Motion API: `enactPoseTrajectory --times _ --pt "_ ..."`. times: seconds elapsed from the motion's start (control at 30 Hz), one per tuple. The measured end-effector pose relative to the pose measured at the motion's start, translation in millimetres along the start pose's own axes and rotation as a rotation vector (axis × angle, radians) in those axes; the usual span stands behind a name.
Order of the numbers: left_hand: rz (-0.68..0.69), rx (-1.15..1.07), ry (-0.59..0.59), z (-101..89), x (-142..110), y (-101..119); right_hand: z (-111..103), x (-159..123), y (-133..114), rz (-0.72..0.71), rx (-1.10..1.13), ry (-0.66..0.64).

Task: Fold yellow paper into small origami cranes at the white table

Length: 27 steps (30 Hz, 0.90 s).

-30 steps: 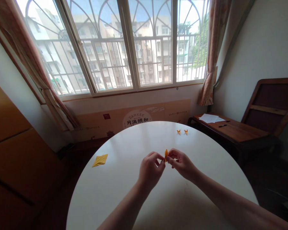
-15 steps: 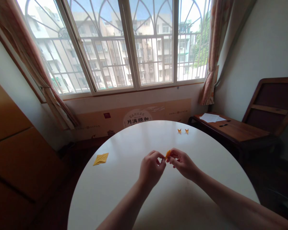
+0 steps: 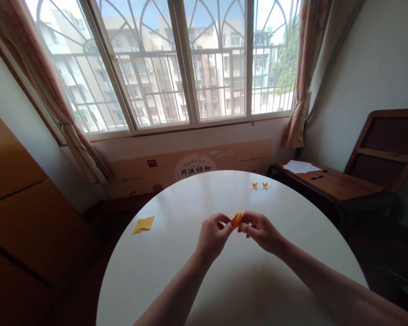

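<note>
Between my two hands, above the middle of the white table, is a small folded piece of orange-yellow paper [image 3: 236, 221]. My left hand [image 3: 213, 235] pinches its left side between thumb and fingers. On the opposite side my right hand [image 3: 261, 230] grips it with thumb and forefinger, the other fingers curled below. Parts of the paper are hidden behind the fingertips. Two small folded orange paper pieces with upturned ends, a left one [image 3: 255, 185] and a right one [image 3: 264, 185], stand near the far edge. A flat yellow stack of paper [image 3: 143, 225] lies at the left.
The round white table [image 3: 149, 280] fills the foreground. Beyond it, a long printed box panel [image 3: 224, 158] leans below the barred window. To the right stands a low wooden table [image 3: 347, 183] bearing white sheets [image 3: 299, 166] and a dark pen [image 3: 317, 178]. A wooden cabinet [image 3: 17, 217] is at the left.
The folded paper has turned from upright to slanted between my fingers, and more of its face shows now. My left fingers have shifted slightly on it. The pieces on the table stay put.
</note>
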<state>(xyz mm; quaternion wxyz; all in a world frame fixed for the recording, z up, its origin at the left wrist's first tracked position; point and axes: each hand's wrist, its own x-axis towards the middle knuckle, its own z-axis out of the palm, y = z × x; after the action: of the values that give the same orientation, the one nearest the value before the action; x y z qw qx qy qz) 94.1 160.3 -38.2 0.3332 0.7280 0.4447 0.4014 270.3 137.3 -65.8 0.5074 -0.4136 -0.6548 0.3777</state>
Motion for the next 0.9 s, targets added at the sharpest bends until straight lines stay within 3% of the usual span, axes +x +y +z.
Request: enactPoseTrajectory --times 0.17,0.53,0.63,0.9 --pt "-0.233 -0.340 -0.178 -0.3 3.9 -3.8 -2.2 1.2 2.5 0.049 0.161 -0.057" --pt "-0.216 -0.492 -0.157 -2.4 3.5 -1.0 -0.9 3.7 7.5 0.036 0.153 0.013" --pt "-0.145 -0.428 -0.154 -2.0 4.7 -2.3 -0.5 4.2 10.0 0.005 0.133 0.029" --pt "0.263 0.011 -0.011 -0.2 -2.6 1.1 -1.5 3.4 8.3 -0.057 0.104 0.043"
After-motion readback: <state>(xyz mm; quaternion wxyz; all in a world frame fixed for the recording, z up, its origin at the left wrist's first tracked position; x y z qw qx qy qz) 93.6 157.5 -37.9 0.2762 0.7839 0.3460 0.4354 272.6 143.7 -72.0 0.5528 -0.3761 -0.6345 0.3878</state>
